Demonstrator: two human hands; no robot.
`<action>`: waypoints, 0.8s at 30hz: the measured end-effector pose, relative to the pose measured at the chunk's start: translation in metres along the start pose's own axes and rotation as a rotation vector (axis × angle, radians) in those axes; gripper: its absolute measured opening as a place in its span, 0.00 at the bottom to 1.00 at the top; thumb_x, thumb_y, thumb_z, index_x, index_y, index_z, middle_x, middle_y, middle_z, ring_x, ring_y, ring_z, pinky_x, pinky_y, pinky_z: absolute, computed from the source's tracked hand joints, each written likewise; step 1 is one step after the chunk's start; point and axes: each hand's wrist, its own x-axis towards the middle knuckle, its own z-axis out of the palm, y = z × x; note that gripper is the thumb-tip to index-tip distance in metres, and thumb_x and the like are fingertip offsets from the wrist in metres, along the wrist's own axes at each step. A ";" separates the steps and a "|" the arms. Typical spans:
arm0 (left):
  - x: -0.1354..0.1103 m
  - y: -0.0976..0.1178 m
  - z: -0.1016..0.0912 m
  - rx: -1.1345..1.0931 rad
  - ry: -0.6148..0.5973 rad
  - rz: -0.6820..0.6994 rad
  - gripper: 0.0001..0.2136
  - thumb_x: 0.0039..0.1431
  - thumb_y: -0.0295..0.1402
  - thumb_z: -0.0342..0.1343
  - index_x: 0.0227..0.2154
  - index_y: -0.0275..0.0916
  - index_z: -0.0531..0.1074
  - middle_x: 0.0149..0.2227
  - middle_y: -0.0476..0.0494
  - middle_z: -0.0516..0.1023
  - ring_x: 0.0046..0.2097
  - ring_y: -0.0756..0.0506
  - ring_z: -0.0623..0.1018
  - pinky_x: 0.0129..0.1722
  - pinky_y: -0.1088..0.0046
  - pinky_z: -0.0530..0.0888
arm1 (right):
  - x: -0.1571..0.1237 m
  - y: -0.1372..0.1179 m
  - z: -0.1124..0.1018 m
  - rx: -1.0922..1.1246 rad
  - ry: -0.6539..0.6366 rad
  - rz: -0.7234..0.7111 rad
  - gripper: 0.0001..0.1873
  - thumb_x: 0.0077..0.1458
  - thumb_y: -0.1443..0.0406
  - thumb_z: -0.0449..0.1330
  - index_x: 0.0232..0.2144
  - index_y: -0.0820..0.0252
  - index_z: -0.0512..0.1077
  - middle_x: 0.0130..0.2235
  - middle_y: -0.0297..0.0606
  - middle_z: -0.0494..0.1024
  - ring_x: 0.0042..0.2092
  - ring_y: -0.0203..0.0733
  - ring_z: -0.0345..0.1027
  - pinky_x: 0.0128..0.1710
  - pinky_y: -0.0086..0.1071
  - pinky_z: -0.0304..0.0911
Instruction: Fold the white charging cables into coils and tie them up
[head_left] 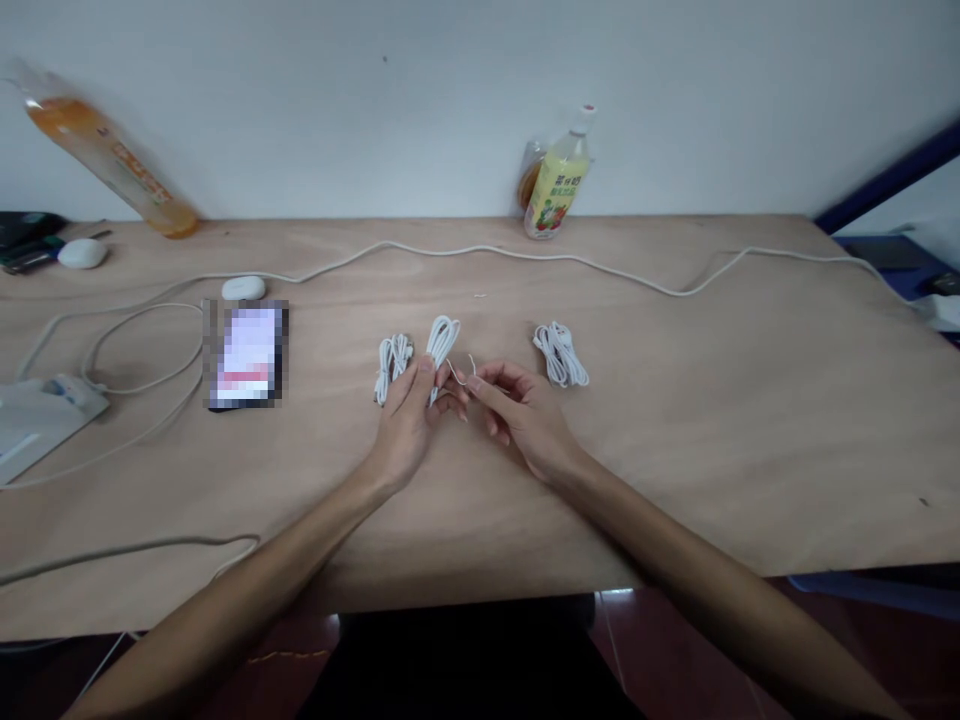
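Phone screen (249, 350) pixelated, held cable (445, 336) partly behind left fingers (424, 366), leftmost white object (37, 425) cropped

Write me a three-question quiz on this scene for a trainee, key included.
1. True or false: the left hand holds a coiled white cable.
2. What lies just beyond the phone? A) a bottle B) a small white case C) a pair of scissors
3. Fill in: the white cable bundle lying farthest right is nearer the ____ hand.
Key: 1 true; 2 B; 3 right.
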 end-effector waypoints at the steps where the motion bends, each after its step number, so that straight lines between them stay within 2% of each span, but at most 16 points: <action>1: 0.000 0.000 0.000 0.005 -0.001 0.000 0.20 0.72 0.45 0.64 0.27 0.39 0.71 0.35 0.45 0.77 0.36 0.45 0.79 0.35 0.70 0.78 | 0.000 0.000 0.000 0.010 0.025 0.002 0.24 0.53 0.45 0.75 0.33 0.56 0.76 0.29 0.29 0.77 0.21 0.28 0.57 0.17 0.27 0.47; 6: 0.001 -0.001 -0.001 0.052 0.032 0.037 0.19 0.74 0.41 0.63 0.26 0.39 0.71 0.34 0.46 0.77 0.33 0.47 0.78 0.32 0.72 0.76 | 0.002 -0.007 -0.002 0.096 0.089 0.055 0.25 0.46 0.47 0.79 0.33 0.55 0.76 0.23 0.25 0.72 0.20 0.30 0.59 0.14 0.26 0.44; 10: 0.003 -0.003 -0.002 0.114 0.045 0.022 0.20 0.77 0.42 0.58 0.26 0.40 0.71 0.29 0.49 0.74 0.27 0.51 0.72 0.30 0.74 0.71 | 0.001 -0.014 -0.005 0.205 -0.013 0.123 0.23 0.44 0.50 0.80 0.31 0.56 0.76 0.28 0.28 0.78 0.20 0.28 0.55 0.15 0.26 0.43; 15: -0.001 -0.004 -0.001 0.146 -0.046 0.039 0.21 0.74 0.49 0.61 0.29 0.40 0.71 0.27 0.51 0.71 0.24 0.52 0.65 0.26 0.74 0.67 | 0.001 -0.015 -0.006 0.260 -0.193 0.221 0.19 0.50 0.52 0.78 0.27 0.58 0.78 0.20 0.24 0.67 0.20 0.27 0.48 0.17 0.25 0.41; 19: -0.006 -0.001 0.002 0.193 -0.138 0.056 0.23 0.71 0.53 0.63 0.29 0.41 0.70 0.28 0.49 0.72 0.25 0.52 0.64 0.26 0.74 0.65 | 0.003 -0.012 -0.006 0.327 -0.235 0.292 0.17 0.50 0.56 0.77 0.25 0.60 0.77 0.25 0.26 0.70 0.21 0.26 0.46 0.17 0.25 0.41; 24: -0.004 -0.002 0.004 0.131 -0.159 0.062 0.24 0.66 0.57 0.66 0.29 0.41 0.69 0.28 0.53 0.66 0.25 0.52 0.61 0.23 0.75 0.64 | 0.003 -0.013 -0.008 0.378 -0.245 0.341 0.15 0.51 0.59 0.75 0.27 0.60 0.76 0.25 0.25 0.70 0.21 0.25 0.45 0.17 0.24 0.40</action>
